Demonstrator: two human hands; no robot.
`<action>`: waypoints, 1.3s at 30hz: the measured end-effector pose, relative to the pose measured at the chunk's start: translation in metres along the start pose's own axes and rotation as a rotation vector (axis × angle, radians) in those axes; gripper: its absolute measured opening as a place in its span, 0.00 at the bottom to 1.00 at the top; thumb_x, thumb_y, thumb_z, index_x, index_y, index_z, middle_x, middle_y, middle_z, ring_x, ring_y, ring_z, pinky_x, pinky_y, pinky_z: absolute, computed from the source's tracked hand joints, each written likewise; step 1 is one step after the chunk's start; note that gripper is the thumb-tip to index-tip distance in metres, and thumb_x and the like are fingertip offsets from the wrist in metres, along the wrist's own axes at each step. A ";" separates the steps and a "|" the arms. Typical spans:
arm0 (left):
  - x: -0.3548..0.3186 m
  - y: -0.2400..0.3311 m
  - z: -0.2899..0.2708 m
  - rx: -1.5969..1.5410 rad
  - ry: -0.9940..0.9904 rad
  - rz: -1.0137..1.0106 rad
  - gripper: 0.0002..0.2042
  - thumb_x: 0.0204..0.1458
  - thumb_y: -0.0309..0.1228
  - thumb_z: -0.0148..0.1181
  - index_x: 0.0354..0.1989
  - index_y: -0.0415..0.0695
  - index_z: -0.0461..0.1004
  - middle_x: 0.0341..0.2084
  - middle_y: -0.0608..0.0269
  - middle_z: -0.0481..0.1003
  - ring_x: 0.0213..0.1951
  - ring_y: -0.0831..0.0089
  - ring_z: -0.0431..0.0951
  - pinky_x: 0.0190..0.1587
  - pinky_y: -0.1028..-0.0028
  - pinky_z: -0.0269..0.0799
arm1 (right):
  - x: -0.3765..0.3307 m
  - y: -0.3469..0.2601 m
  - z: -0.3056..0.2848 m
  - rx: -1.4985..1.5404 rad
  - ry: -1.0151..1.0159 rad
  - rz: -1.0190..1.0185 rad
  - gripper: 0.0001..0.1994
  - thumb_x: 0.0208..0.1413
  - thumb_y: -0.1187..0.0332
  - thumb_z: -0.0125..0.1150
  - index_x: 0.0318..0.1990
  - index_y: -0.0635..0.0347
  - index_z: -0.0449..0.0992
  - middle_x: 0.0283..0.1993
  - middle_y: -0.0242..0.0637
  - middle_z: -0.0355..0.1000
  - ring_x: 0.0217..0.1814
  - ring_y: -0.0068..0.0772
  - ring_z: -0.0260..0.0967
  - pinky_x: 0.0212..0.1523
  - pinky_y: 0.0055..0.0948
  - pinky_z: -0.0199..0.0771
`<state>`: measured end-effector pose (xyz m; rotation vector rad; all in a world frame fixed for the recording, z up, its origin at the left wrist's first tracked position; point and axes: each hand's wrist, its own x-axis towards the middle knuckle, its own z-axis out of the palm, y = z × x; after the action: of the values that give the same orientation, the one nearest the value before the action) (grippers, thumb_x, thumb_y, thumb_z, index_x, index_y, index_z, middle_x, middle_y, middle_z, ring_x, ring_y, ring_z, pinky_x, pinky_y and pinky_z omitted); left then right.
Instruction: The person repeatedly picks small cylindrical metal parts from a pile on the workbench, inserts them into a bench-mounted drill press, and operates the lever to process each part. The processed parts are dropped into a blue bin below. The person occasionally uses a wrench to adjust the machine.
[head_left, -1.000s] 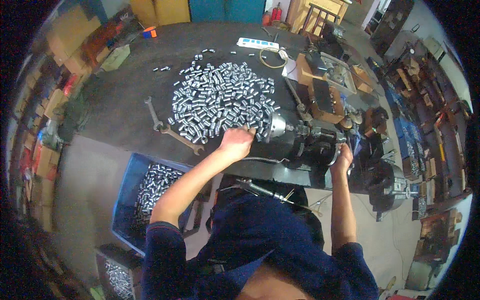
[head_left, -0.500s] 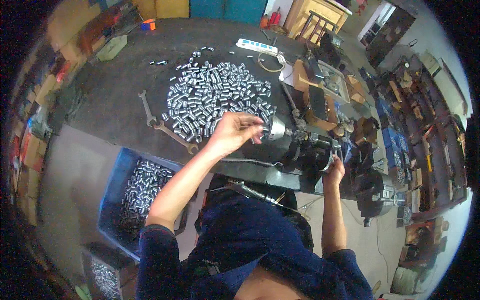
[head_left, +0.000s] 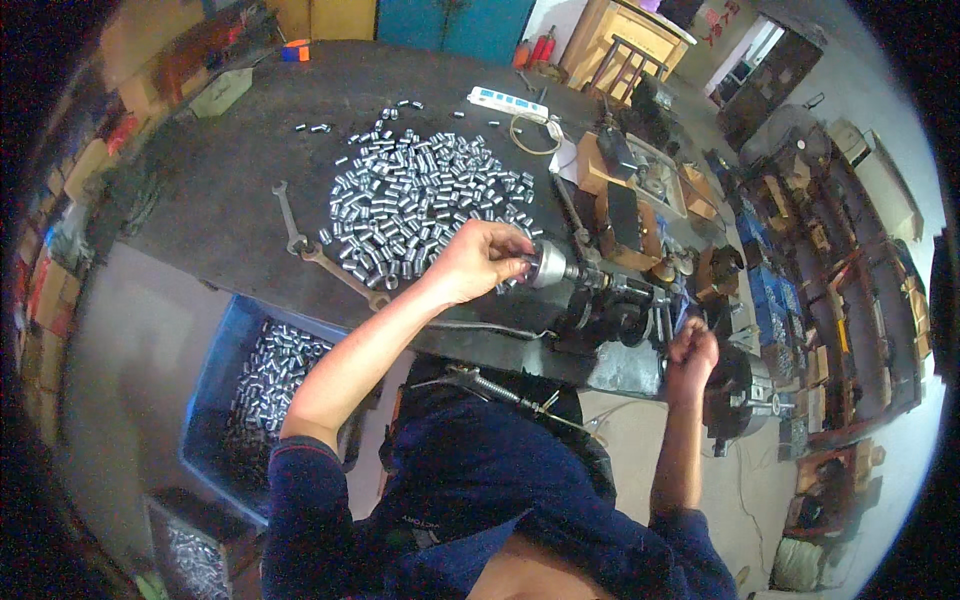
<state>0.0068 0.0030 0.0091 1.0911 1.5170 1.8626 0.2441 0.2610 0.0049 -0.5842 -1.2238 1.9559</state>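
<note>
My left hand (head_left: 484, 262) is at the open face of a round metal chuck (head_left: 552, 265) on a small bench machine (head_left: 622, 300). Its thumb and fingers are pinched together at the chuck's mouth; whatever lies between them is hidden. To the right, my right hand (head_left: 692, 352) is closed in a fist beside the machine's far end, next to an upright metal lever (head_left: 667, 325). What that fist grips is blurred and hidden. A wide pile of short shiny metal sleeves (head_left: 420, 195) covers the bench just beyond my left hand.
Two wrenches (head_left: 340, 272) lie left of the pile. A blue bin (head_left: 215, 385) of metal sleeves stands below the bench edge. A white power strip (head_left: 507, 103) and cartons (head_left: 630, 225) sit beyond the machine. Shelves (head_left: 850, 300) line the right wall.
My left hand has come up to the chuck, and its fingers have drawn together. My right hand has moved right along the machine and closed into a fist.
</note>
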 end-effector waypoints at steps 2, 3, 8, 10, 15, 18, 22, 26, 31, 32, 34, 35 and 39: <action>-0.001 0.003 0.000 0.010 -0.002 -0.036 0.07 0.43 0.17 0.53 0.33 0.33 0.69 0.27 0.60 0.73 0.28 0.75 0.74 0.33 0.78 0.70 | 0.020 -0.011 0.014 -0.125 -0.019 -0.071 0.10 0.50 0.63 0.44 0.25 0.60 0.65 0.13 0.22 0.49 0.11 0.15 0.41 0.09 0.16 0.39; -0.001 -0.002 -0.001 -0.058 -0.028 -0.016 0.05 0.46 0.21 0.52 0.31 0.34 0.70 0.24 0.60 0.73 0.25 0.77 0.74 0.30 0.79 0.69 | 0.039 -0.009 0.012 -0.024 -0.070 -0.078 0.10 0.50 0.64 0.44 0.24 0.60 0.65 0.13 0.22 0.50 0.11 0.15 0.41 0.10 0.15 0.39; -0.007 -0.013 0.016 0.626 0.233 -0.017 0.15 0.52 0.34 0.45 0.19 0.37 0.67 0.09 0.61 0.66 0.12 0.75 0.67 0.17 0.73 0.61 | 0.096 0.022 0.032 0.107 0.008 -0.122 0.08 0.49 0.69 0.42 0.26 0.63 0.67 0.15 0.24 0.52 0.13 0.16 0.43 0.12 0.17 0.42; -0.003 -0.009 0.020 0.804 0.306 0.156 0.17 0.51 0.36 0.46 0.15 0.36 0.65 0.07 0.54 0.62 0.09 0.67 0.64 0.15 0.68 0.56 | 0.113 0.054 0.016 -0.083 0.241 -0.136 0.09 0.49 0.68 0.43 0.28 0.64 0.68 0.17 0.26 0.58 0.15 0.17 0.50 0.14 0.17 0.46; 0.000 -0.009 0.025 0.788 0.419 0.240 0.20 0.50 0.36 0.46 0.10 0.36 0.63 0.05 0.50 0.59 0.09 0.58 0.62 0.14 0.65 0.54 | 0.081 0.094 -0.011 -0.118 0.333 -0.074 0.07 0.46 0.68 0.50 0.30 0.61 0.70 0.21 0.27 0.64 0.18 0.20 0.56 0.17 0.21 0.58; 0.004 -0.013 0.027 0.774 0.448 0.259 0.20 0.50 0.35 0.47 0.09 0.36 0.62 0.05 0.50 0.60 0.09 0.58 0.62 0.14 0.64 0.54 | 0.047 0.085 -0.025 -0.050 0.460 0.135 0.05 0.46 0.70 0.49 0.27 0.61 0.69 0.17 0.27 0.61 0.16 0.19 0.55 0.15 0.18 0.54; 0.003 -0.015 0.030 0.764 0.459 0.294 0.19 0.50 0.34 0.47 0.09 0.36 0.62 0.05 0.49 0.61 0.09 0.57 0.62 0.14 0.64 0.54 | 0.005 0.056 -0.024 0.028 0.178 0.041 0.06 0.49 0.69 0.45 0.23 0.57 0.64 0.15 0.24 0.52 0.14 0.15 0.47 0.12 0.16 0.44; 0.001 -0.014 0.031 0.793 0.436 0.278 0.18 0.50 0.33 0.47 0.10 0.36 0.63 0.06 0.49 0.61 0.09 0.57 0.63 0.14 0.65 0.54 | -0.011 0.032 -0.020 0.019 0.030 -0.060 0.10 0.53 0.63 0.44 0.26 0.58 0.64 0.16 0.23 0.52 0.13 0.14 0.43 0.12 0.15 0.42; -0.005 -0.012 0.028 0.760 0.410 0.165 0.16 0.50 0.33 0.47 0.13 0.36 0.65 0.06 0.51 0.60 0.08 0.64 0.61 0.14 0.68 0.53 | -0.008 0.034 -0.014 -0.019 0.061 -0.097 0.12 0.53 0.62 0.42 0.24 0.59 0.64 0.13 0.22 0.49 0.12 0.12 0.41 0.11 0.15 0.39; -0.007 -0.011 0.027 0.742 0.398 0.139 0.16 0.50 0.33 0.47 0.14 0.36 0.66 0.06 0.51 0.61 0.08 0.64 0.61 0.14 0.68 0.53 | -0.005 0.046 -0.022 0.015 0.092 -0.094 0.12 0.53 0.62 0.42 0.23 0.59 0.64 0.13 0.22 0.49 0.11 0.12 0.41 0.10 0.15 0.39; -0.003 -0.006 0.026 0.751 0.380 0.104 0.17 0.50 0.35 0.46 0.15 0.36 0.66 0.07 0.50 0.62 0.09 0.64 0.62 0.15 0.68 0.54 | -0.004 0.051 -0.022 -0.053 0.084 -0.157 0.11 0.53 0.63 0.43 0.22 0.57 0.64 0.14 0.22 0.50 0.12 0.13 0.43 0.10 0.16 0.40; -0.002 -0.007 0.027 0.760 0.377 0.096 0.17 0.50 0.35 0.46 0.15 0.36 0.66 0.07 0.50 0.62 0.09 0.63 0.62 0.15 0.67 0.55 | -0.005 0.051 -0.022 -0.015 0.121 -0.092 0.11 0.53 0.63 0.43 0.22 0.57 0.64 0.14 0.22 0.50 0.12 0.13 0.43 0.10 0.16 0.41; 0.003 -0.008 0.028 0.787 0.427 0.142 0.19 0.47 0.37 0.48 0.10 0.38 0.65 0.08 0.48 0.64 0.15 0.53 0.68 0.18 0.61 0.60 | 0.004 0.053 -0.028 0.012 0.144 -0.058 0.11 0.52 0.66 0.42 0.21 0.58 0.63 0.14 0.23 0.50 0.11 0.14 0.43 0.10 0.17 0.42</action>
<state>0.0275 0.0233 0.0043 1.1737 2.6174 1.6767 0.2428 0.2652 -0.0553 -0.6643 -1.1266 1.8389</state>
